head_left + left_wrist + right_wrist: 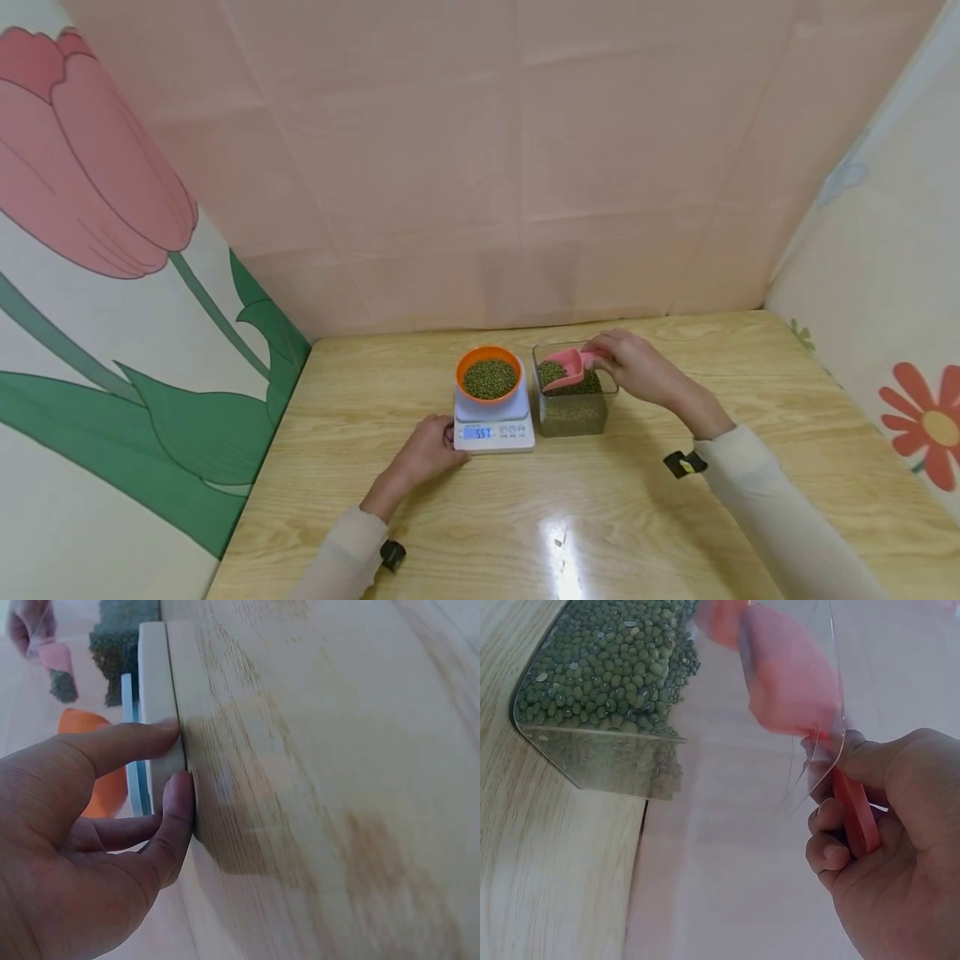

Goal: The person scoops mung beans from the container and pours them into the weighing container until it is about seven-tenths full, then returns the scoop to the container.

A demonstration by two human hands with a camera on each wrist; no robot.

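Note:
My right hand (637, 365) grips the handle of a pink scoop (573, 367), tilted over a clear container (573, 423) of green mung beans (607, 671). Through the container's wall, the right wrist view shows the scoop's underside. Green beans show at the scoop's mouth in the head view. My left hand (429, 450) holds the front left corner of a white kitchen scale (517, 439), thumb along the front edge and fingers bent at the side. An orange bowl (463, 365) of mung beans sits on the scale, whose lit display (477, 433) looks like 557.
The scale and container stand side by side on a wood-grain table (360, 400). Behind them rises a pink covered wall (420, 208). Flower-patterned panels flank the table, with a tulip (105, 167) at left and a red flower (930, 425) at right.

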